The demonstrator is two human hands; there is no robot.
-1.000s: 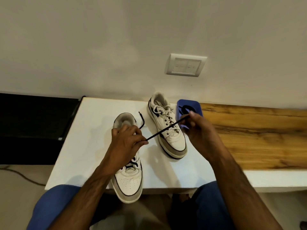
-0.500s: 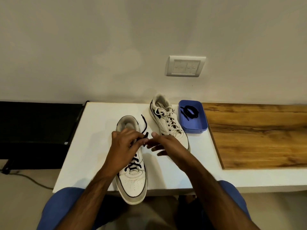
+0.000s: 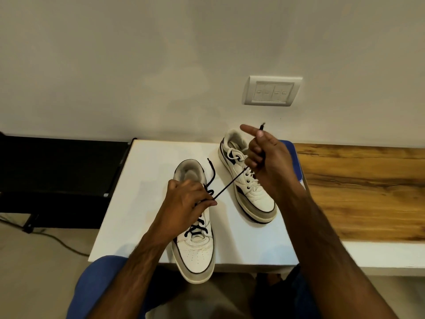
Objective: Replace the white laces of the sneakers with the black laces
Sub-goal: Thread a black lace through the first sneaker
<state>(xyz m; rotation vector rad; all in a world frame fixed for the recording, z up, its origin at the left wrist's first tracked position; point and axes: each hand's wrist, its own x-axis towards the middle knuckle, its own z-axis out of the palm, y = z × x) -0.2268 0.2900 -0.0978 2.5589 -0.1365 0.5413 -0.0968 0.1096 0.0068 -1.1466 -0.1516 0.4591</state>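
place: likely home | cues: wall switch plate [image 3: 272,91], wooden bench [image 3: 368,192]

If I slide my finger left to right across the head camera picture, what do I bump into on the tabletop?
Left hand on the near sneaker → taut black lace → far sneaker with white laces → right hand → blue tray → wooden board.

Right hand [image 3: 268,157] pulls black lace [image 3: 230,184] taut from left hand [image 3: 187,199].
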